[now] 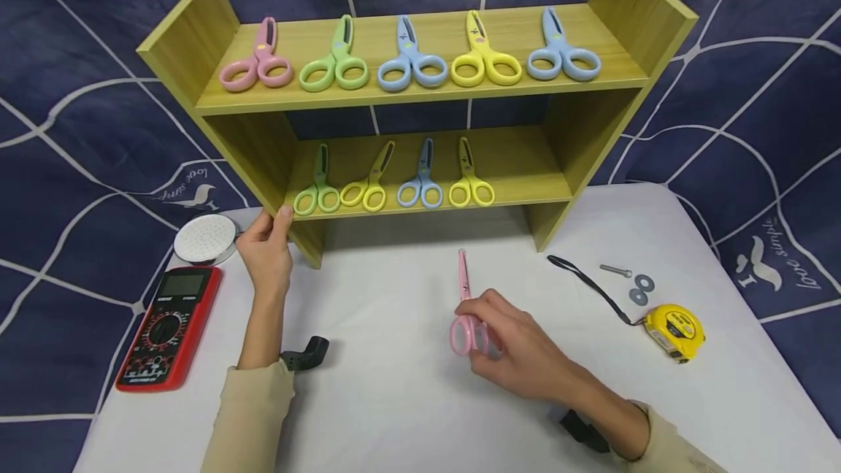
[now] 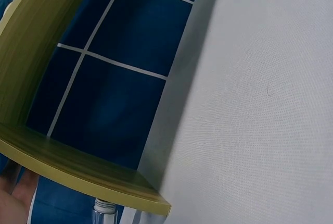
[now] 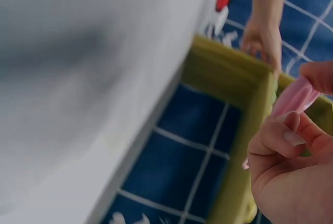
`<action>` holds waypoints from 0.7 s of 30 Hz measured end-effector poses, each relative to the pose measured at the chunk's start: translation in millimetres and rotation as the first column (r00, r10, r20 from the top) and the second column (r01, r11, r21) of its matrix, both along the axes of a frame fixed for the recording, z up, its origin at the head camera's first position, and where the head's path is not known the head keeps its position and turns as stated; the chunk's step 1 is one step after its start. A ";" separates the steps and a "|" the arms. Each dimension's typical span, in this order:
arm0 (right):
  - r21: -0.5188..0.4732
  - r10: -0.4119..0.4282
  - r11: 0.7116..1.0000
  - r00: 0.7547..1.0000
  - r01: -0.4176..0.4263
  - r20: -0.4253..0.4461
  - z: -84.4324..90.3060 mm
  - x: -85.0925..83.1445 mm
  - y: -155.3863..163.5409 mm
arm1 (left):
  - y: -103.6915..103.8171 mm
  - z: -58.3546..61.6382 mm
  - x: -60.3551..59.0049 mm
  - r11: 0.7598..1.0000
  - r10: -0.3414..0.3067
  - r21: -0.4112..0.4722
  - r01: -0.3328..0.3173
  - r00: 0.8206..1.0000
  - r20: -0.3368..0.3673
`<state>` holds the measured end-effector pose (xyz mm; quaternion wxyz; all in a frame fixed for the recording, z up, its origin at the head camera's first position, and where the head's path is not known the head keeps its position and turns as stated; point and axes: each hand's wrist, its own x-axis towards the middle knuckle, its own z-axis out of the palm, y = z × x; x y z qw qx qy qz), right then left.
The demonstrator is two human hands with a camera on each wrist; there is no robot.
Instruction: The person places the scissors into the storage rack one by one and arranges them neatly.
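My right hand (image 1: 522, 349) pinches a pair of pink scissors (image 1: 463, 279) by one handle loop, above the white table, blades pointing toward the shelf. In the right wrist view the pink handle (image 3: 295, 98) sits between thumb and fingers. My left hand (image 1: 268, 248) grips the left side panel of a two-tier wooden shelf (image 1: 420, 97) at the lower board's front corner. Only its fingers show in the left wrist view, behind the panel (image 2: 78, 174). Beside that thumb lie green scissors (image 1: 320, 192), with yellow scissors (image 1: 368, 185), blue scissors (image 1: 420, 185) and more yellow scissors (image 1: 469, 185) along the lower board.
Several larger scissors, such as the pink pair (image 1: 263, 60), lie across the top board. A red multimeter (image 1: 171, 331) and a round shower head (image 1: 205, 238) are at left. On the right are a yellow tape measure (image 1: 675, 331), a bolt (image 1: 615, 270) and washers (image 1: 640, 289).
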<state>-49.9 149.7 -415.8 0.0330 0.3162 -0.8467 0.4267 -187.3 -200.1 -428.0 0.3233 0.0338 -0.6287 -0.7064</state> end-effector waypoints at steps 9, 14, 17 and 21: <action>-0.011 -0.190 0.982 0.969 0.191 -0.157 40.0 -15.3 28.8 | -0.6 -0.1 -1.9 0.998 -0.015 0.059 0.019 0.998 -0.054; 0.076 -0.313 0.942 0.939 0.326 -0.143 53.1 -31.4 41.4 | 0.1 0.0 -2.4 0.996 -0.019 0.085 0.024 0.998 -0.059; 0.126 -0.353 0.921 0.925 0.370 -0.138 58.0 -41.5 47.8 | 0.5 0.4 -2.1 0.996 -0.020 0.087 0.024 0.998 -0.051; 0.146 -0.384 0.901 0.907 0.409 -0.173 63.1 -53.5 53.2 | 0.2 1.6 -1.1 0.997 -0.022 0.078 0.026 0.998 -0.052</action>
